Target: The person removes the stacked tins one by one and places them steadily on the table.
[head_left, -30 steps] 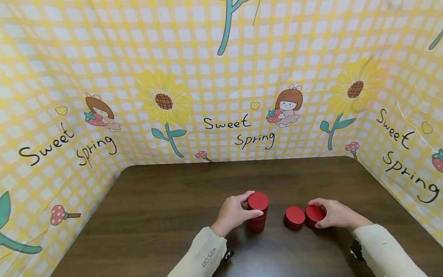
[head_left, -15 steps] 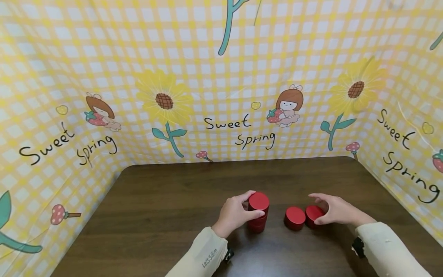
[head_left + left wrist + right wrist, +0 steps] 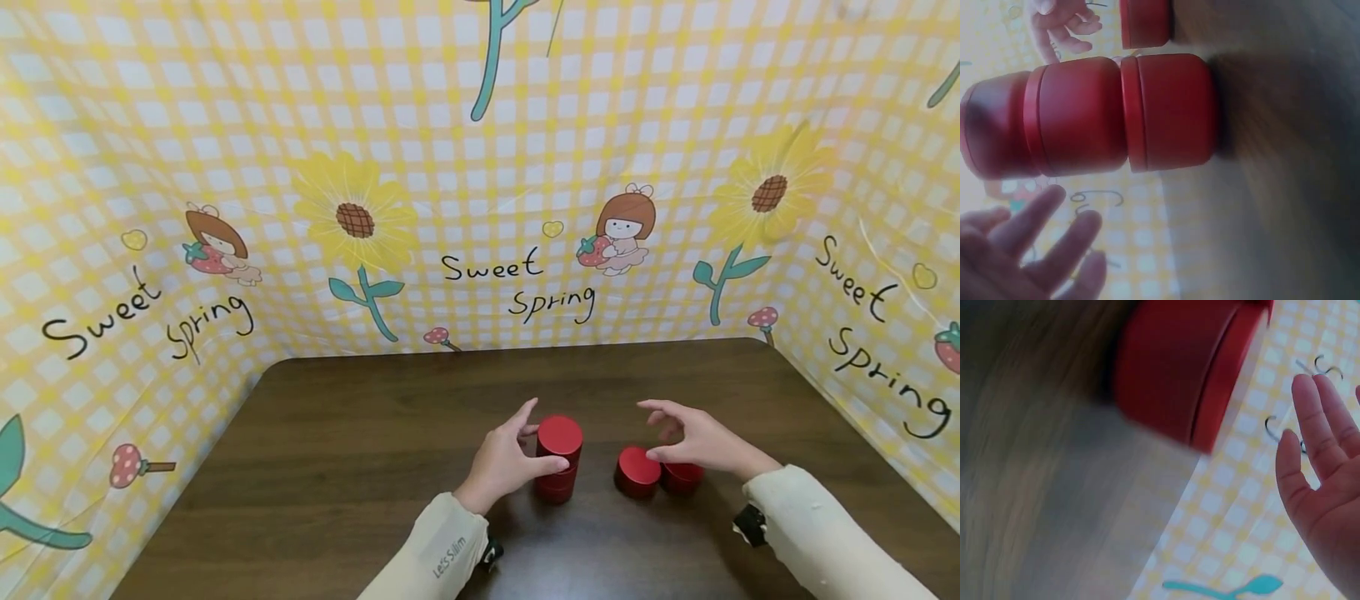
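A stack of red round tins (image 3: 558,460) stands on the dark wooden table (image 3: 375,467). My left hand (image 3: 519,450) is beside the stack on its left, fingers straight and spread, holding nothing. In the left wrist view the left fingers (image 3: 1035,244) lie apart from the stack (image 3: 1116,115). Two single red tins sit to the right: one (image 3: 637,472) and another (image 3: 684,477) partly under my right hand (image 3: 678,437). That hand hovers over them with fingers spread. The right wrist view shows a red tin (image 3: 1179,369) and the open right fingers (image 3: 1322,462) away from it.
A yellow checked backdrop with sunflowers and "Sweet Spring" lettering (image 3: 517,283) walls the table at the back and on both sides. Bare tabletop stretches to the left and behind the tins.
The left hand has let go of the stack and opened its fingers. The right hand has let go of the rightmost tin, risen and shifted left with its fingers spread.
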